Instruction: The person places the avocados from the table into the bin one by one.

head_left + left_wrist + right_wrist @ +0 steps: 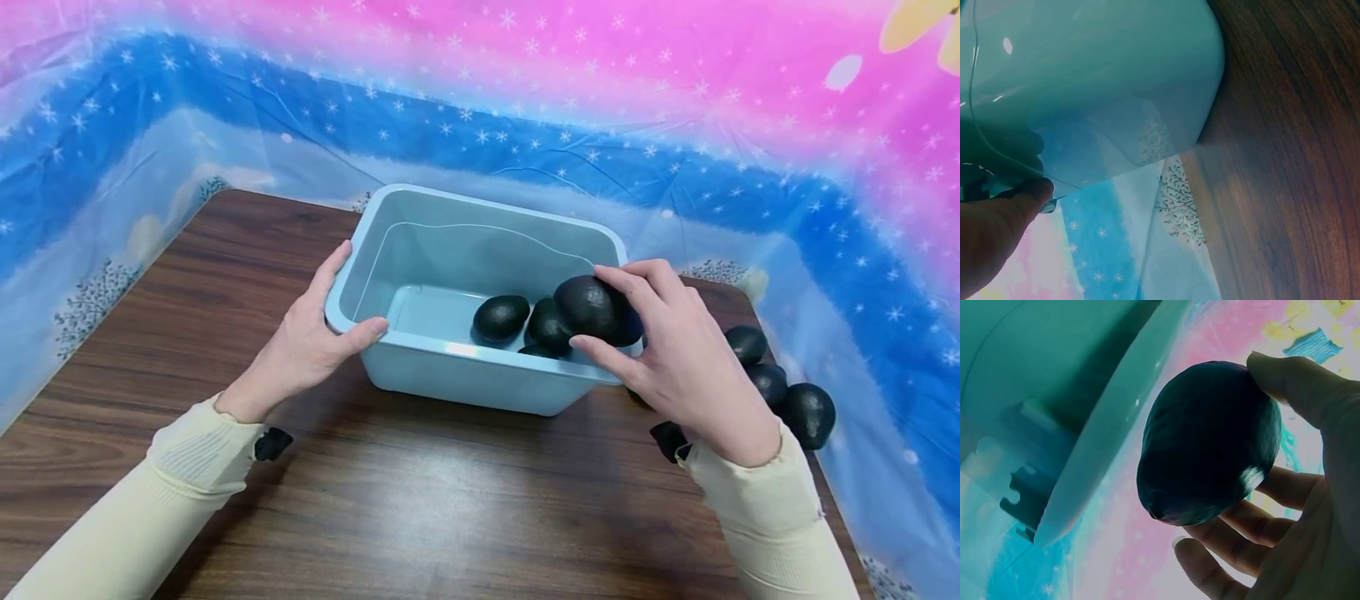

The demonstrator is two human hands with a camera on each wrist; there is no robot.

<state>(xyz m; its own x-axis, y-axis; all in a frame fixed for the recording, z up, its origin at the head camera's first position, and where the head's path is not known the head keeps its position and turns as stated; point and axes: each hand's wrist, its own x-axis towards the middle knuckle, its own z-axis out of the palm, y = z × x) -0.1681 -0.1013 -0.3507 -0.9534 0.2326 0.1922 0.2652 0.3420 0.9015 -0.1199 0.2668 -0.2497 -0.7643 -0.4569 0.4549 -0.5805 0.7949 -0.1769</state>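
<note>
Right hand [686, 375]: we are pinching a dark avocado [588, 304] between thumb and fingers, the thumb pressing one side and the fingers spreading along the other.
Held avocado: we are holding it at the right end of the bin [465, 377], just by the rim; whether it is touching that rim, we cannot tell.
Left hand [300, 342]: we are gripping the bin at its left end, the thumb resting over the near rim, the fingers lying along the outer side.
Binned avocados: one avocado [500, 319] is lying on the bin's floor; a second avocado [549, 327] is sitting just right of it, and a third avocado [537, 352] is barely showing behind the bin's near wall.
Outer avocados: three avocados [767, 385] are clustering on the table [450, 492], right of the bin and apart from it.
Sleeves [202, 454]: our cream cuffs are reaching in from the bin's near side.
Cloth [480, 133]: snowflakes are patterning it behind the bin.
</note>
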